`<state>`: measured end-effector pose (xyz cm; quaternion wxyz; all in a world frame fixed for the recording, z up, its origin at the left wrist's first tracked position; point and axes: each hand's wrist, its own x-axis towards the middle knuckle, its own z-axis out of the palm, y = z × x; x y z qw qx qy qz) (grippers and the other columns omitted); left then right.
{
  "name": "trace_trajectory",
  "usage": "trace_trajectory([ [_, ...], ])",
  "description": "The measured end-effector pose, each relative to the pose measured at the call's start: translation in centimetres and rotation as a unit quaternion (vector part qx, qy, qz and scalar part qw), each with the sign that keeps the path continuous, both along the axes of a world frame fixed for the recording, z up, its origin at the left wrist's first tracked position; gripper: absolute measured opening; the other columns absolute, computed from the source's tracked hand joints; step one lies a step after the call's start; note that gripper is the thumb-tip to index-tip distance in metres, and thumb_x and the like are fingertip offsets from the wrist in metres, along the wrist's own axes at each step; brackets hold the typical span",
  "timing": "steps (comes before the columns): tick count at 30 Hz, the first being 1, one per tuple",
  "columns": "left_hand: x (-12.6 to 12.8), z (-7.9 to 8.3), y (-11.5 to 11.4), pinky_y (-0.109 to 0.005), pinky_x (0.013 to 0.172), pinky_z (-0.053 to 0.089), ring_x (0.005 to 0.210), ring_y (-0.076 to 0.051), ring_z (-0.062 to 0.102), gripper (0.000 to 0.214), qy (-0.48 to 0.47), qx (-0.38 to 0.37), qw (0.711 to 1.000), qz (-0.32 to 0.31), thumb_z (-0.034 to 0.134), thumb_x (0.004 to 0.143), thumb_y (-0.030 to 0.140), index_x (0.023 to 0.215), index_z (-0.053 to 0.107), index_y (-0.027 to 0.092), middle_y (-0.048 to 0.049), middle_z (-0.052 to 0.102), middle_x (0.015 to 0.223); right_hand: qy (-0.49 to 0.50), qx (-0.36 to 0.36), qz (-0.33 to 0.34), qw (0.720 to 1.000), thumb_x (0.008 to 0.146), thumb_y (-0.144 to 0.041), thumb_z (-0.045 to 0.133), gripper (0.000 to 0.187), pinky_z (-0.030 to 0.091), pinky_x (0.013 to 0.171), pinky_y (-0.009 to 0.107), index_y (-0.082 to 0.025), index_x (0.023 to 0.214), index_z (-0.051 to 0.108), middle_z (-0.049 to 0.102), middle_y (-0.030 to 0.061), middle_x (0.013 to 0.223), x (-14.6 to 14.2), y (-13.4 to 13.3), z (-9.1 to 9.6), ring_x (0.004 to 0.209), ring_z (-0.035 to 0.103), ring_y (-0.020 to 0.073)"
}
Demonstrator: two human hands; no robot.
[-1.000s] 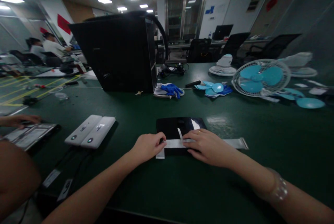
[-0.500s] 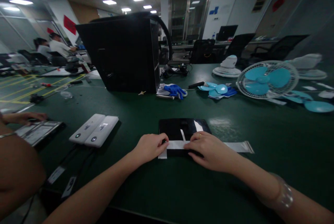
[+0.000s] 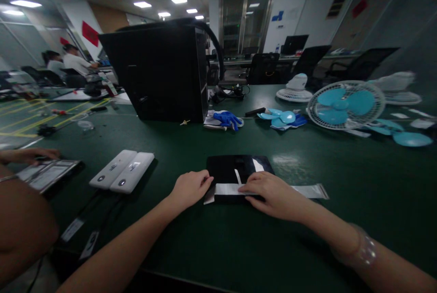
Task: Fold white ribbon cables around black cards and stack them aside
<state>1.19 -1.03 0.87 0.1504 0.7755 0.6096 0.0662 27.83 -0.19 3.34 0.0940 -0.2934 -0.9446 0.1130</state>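
A green table is spreading beneath both hands, its near edge running below them. A black case is standing beyond the left hand, well apart. Two white boxes are lying left of that hand, with tabletop showing between as room for moving; farther left, a co-worker's hand is resting near a device. The dark panel is lying between the two hands, partly under the right hand. A white ribbon cable is crossing its near part, with one end reaching past the right hand onto the table. A thin pale strip is pointing away from the right fingertips.

The right hand is resting unclenched, fingertips on the cable. The left hand is curling by the cable's folded left end; whether it is gripping anything, I cannot tell. The step in hand seems to be laying the cable flat; the next move is probably calling for steady right fingertips and a light left touch at the fold.
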Motion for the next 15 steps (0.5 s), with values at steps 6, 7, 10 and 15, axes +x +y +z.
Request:
trace_trajectory([
  [6, -0.1, -0.3, 0.2, -0.026, 0.058, 0.040, 0.068, -0.016, 0.060, 0.038, 0.001, -0.013, 1.000, 0.003, 0.034, 0.095, 0.046, 0.089, 0.061, 0.021, -0.0022, 0.064, 0.077, 0.036, 0.024, -0.042, 0.998, 0.087, -0.032, 0.053, 0.033, 0.040, 0.096, 0.042, -0.022, 0.117, 0.059, 0.060, 0.0059, 0.118, 0.7, 1.1, -0.5, 0.111, 0.052, 0.0208],
  [7, -0.2, -0.4, 0.3, -0.026, 0.058, 0.040, 0.068, -0.016, 0.060, 0.038, -0.004, -0.015, 1.000, 0.003, 0.034, 0.095, 0.046, 0.089, 0.061, 0.021, -0.0021, 0.064, 0.077, 0.032, 0.027, -0.052, 0.998, 0.084, -0.037, 0.056, 0.038, 0.039, 0.098, 0.044, -0.022, 0.119, 0.057, 0.058, 0.0068, 0.122, 0.8, 1.2, -0.6, 0.114, 0.050, 0.0225],
  [10, -0.3, -0.5, 0.3, -0.026, 0.058, 0.040, 0.067, -0.016, 0.059, 0.038, -0.015, -0.024, 1.000, 0.006, 0.035, 0.094, 0.047, 0.089, 0.062, 0.021, -0.0020, 0.064, 0.077, 0.010, 0.026, -0.066, 0.997, 0.076, -0.050, 0.064, 0.058, 0.037, 0.101, 0.047, -0.019, 0.124, 0.054, 0.053, 0.0101, 0.131, 1.0, 1.5, -0.9, 0.123, 0.044, 0.0273],
  [15, -0.3, -0.5, 0.3, -0.025, 0.057, 0.039, 0.068, -0.016, 0.059, 0.039, -0.015, -0.022, 1.000, -0.001, 0.034, 0.094, 0.047, 0.090, 0.062, 0.021, -0.0021, 0.064, 0.078, -0.002, 0.017, -0.063, 0.998, 0.076, -0.051, 0.064, 0.060, 0.036, 0.103, 0.047, -0.019, 0.125, 0.053, 0.051, 0.0100, 0.133, 1.0, 1.4, -1.1, 0.125, 0.043, 0.0270],
])
